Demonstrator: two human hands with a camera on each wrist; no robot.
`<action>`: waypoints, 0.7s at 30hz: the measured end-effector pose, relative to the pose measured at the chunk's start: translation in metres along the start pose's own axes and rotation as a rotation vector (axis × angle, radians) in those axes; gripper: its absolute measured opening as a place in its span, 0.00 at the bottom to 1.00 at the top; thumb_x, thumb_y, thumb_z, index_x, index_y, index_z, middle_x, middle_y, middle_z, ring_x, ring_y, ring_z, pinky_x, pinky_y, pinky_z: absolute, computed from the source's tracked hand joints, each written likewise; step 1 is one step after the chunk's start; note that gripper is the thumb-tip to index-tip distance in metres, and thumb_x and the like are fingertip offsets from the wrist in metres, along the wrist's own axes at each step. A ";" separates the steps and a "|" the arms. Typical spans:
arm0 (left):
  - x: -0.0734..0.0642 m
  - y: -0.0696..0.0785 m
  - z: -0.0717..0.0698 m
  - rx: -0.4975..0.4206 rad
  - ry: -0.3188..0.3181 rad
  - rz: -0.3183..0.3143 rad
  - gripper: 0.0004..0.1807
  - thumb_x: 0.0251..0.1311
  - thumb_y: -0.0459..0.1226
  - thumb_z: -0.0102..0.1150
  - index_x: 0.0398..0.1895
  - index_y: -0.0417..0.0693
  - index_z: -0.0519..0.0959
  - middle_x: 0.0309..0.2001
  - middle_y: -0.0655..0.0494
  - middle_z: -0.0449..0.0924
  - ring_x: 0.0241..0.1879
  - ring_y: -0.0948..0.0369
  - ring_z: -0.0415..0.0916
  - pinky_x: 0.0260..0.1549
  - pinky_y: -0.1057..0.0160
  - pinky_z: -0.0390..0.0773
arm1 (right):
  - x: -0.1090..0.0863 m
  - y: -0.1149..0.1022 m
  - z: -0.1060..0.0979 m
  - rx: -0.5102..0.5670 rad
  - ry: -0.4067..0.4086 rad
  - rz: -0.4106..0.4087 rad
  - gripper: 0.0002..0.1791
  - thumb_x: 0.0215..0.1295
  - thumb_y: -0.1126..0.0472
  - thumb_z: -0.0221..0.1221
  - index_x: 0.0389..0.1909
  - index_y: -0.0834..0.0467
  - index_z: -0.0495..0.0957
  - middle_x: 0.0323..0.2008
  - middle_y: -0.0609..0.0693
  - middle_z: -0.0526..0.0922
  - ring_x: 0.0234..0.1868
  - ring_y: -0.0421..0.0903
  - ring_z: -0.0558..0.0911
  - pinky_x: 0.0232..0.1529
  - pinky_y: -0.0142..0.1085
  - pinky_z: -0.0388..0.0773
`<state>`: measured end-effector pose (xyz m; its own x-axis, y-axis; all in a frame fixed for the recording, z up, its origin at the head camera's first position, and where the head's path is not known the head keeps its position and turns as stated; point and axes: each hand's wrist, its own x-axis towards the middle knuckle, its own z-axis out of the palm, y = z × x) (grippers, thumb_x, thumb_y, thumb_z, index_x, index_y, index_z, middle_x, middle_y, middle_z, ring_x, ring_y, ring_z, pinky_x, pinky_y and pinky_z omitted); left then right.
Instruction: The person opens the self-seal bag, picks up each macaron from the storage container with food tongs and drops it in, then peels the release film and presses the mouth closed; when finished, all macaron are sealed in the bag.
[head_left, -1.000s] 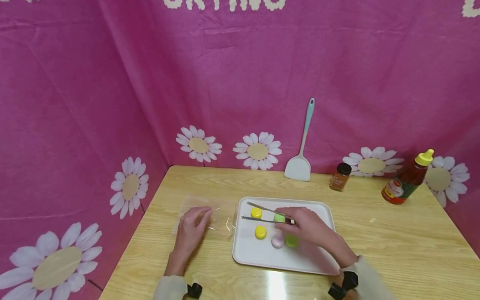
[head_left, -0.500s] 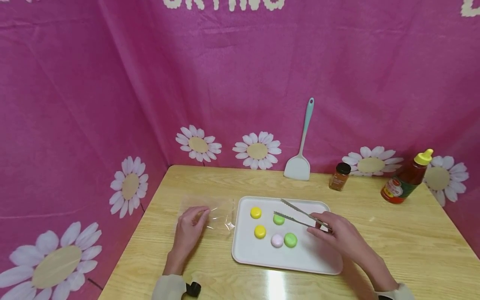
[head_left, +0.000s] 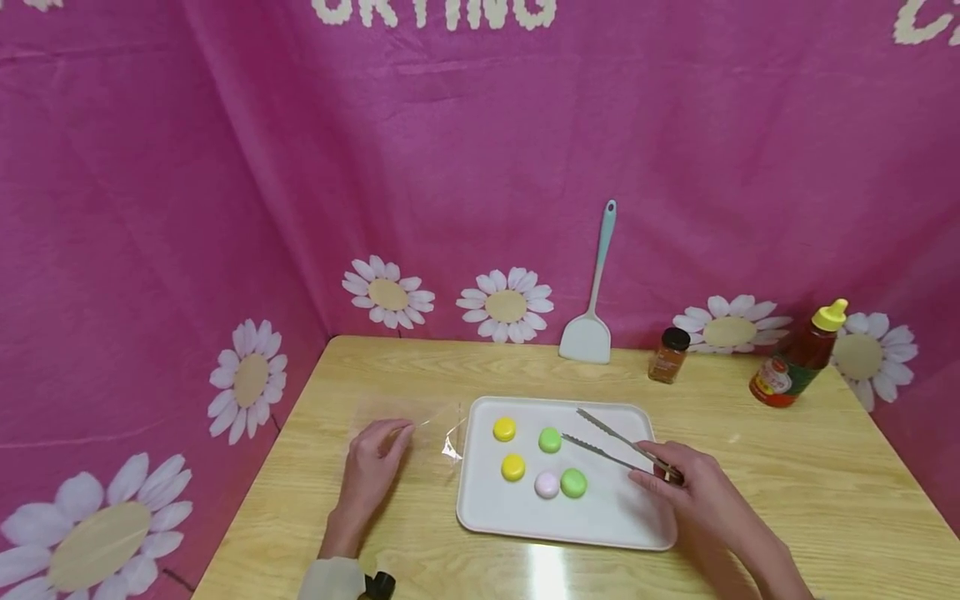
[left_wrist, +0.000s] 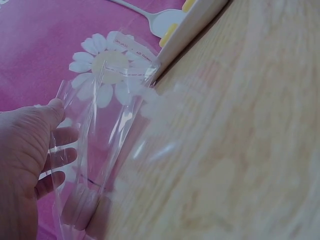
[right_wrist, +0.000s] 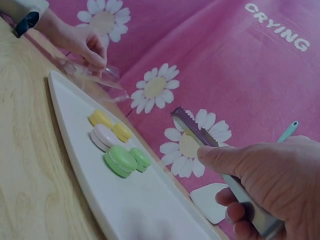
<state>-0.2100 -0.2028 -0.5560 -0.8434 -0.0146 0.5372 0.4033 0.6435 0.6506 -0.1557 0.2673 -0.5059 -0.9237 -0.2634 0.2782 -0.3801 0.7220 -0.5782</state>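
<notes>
On the tray (head_left: 633, 517), likely fragile macarons (head_left: 573, 483) are best side-held. Tongs (right_wrist: 195, 127) are gripped by right hand (head_left: 696, 485), bag (left_wrist: 95, 120) by left (head_left: 369, 462).

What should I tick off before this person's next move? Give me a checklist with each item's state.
1. Right hand grips the tongs: ok.
2. Tongs' tips stand apart: ok.
3. A macaron is between the tips: not ok, nothing is.
4. Left hand holds the clear bag: ok.
5. Bag's mouth is open: cannot tell.
6. Five macarons lie on the tray: ok.
</notes>
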 end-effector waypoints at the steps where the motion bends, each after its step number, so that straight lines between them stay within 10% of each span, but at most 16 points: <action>1: 0.000 0.000 0.000 0.003 -0.001 -0.003 0.06 0.66 0.35 0.71 0.44 0.46 0.90 0.42 0.56 0.90 0.45 0.58 0.86 0.42 0.52 0.86 | -0.002 0.001 0.000 -0.004 -0.009 0.007 0.17 0.65 0.56 0.73 0.53 0.56 0.87 0.28 0.36 0.75 0.30 0.33 0.72 0.30 0.30 0.71; 12: -0.001 0.001 0.000 0.009 -0.019 -0.017 0.06 0.68 0.37 0.70 0.45 0.48 0.90 0.43 0.56 0.90 0.46 0.60 0.86 0.40 0.55 0.86 | -0.019 0.004 0.002 0.109 -0.267 0.406 0.31 0.64 0.35 0.67 0.64 0.46 0.84 0.47 0.44 0.85 0.45 0.46 0.76 0.46 0.40 0.76; 21: 0.000 -0.001 0.000 0.005 0.013 0.042 0.05 0.65 0.34 0.71 0.43 0.46 0.90 0.41 0.56 0.90 0.43 0.59 0.86 0.34 0.63 0.83 | -0.031 0.007 0.013 0.079 -0.316 0.324 0.29 0.67 0.39 0.67 0.63 0.50 0.84 0.27 0.41 0.74 0.32 0.38 0.73 0.32 0.32 0.67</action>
<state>-0.2103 -0.2031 -0.5566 -0.8210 0.0032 0.5710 0.4369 0.6473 0.6246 -0.1302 0.2726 -0.5283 -0.9604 -0.2230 -0.1669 -0.0604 0.7516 -0.6568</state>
